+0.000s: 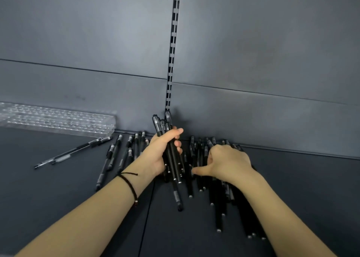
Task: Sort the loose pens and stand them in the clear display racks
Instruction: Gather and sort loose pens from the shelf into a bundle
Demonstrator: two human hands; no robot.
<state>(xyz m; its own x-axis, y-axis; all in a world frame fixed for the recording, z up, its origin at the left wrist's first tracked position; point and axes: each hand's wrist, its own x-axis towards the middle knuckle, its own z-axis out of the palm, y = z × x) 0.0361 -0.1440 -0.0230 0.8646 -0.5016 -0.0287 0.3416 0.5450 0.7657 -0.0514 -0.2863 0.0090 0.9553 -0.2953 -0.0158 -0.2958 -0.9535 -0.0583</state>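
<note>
My left hand (162, 151) grips a bundle of black pens (165, 125), held nearly upright with their caps pointing up toward the back wall. To its right, my right hand (227, 160) lies palm down on a pile of loose black pens (220, 202), fingers curled into the pile and thumb stretched out to the left. More black pens (118, 155) lie flat on the dark shelf left of my left wrist. Two clear-barrelled pens (72, 152) lie farther left. The clear display racks (58, 123) sit at the back left against the wall, with no pens in the holes I can see.
The dark shelf (78, 208) has a seam running front to back under my left forearm. A grey back wall with a slotted upright (172, 48) rises right behind the pens. A raised lip runs along the shelf's back edge.
</note>
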